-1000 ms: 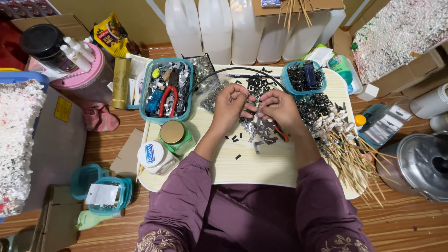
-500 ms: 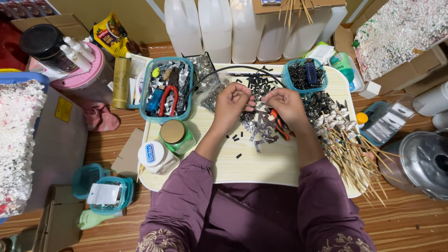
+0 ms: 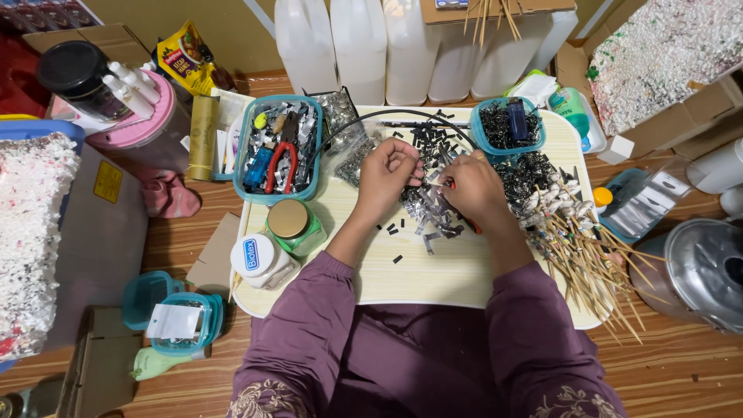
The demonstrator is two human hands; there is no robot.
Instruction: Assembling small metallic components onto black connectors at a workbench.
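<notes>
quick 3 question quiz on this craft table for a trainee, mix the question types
1. True or false: both hands work over the pile of silver strips at the middle of the lap table.
2. Which side of the left hand is the teal tray with red-handled pliers? A) person's left B) person's right
3. Fill in: the wooden skewers lie beside the ____ hand.

Key: 1 true; 2 A; 3 right

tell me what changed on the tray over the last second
Hardly anything: the left hand and right hand stay close together over the pile of silver and black bits, fingers shifting only slightly. The blue tool box, jars and sticks stayed put.
</notes>
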